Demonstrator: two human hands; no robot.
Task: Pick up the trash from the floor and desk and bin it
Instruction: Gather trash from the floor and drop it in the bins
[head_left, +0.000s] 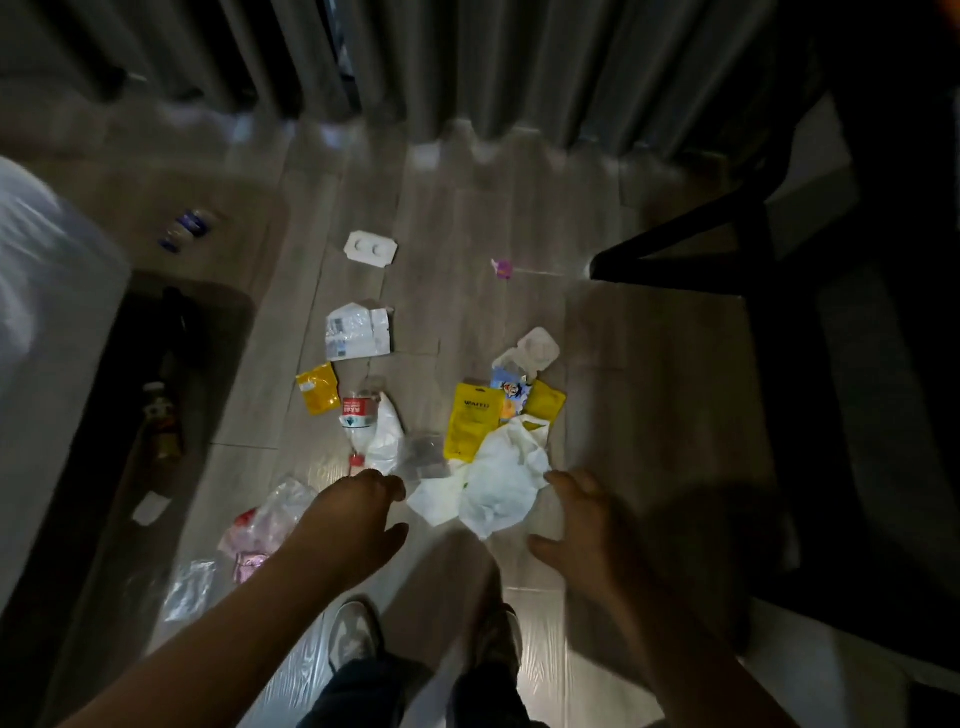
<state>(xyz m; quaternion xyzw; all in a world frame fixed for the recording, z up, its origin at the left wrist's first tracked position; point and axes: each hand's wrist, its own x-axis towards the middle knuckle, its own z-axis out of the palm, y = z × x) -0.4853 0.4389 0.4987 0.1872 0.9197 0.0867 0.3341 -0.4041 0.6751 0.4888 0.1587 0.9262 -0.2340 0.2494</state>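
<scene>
Directly ahead, a crumpled white tissue (501, 486) is seen on the wooden floor (649, 395), flanked by the left hand (353, 512) and right hand (584, 519), both spread wide and empty. Probably it is best gathered from both sides in one scoop. Yellow pouches (470, 426) and a plastic bottle (358, 415) are scattered just beyond.

Bottle (358, 415) left of pouch (470, 426)
</scene>
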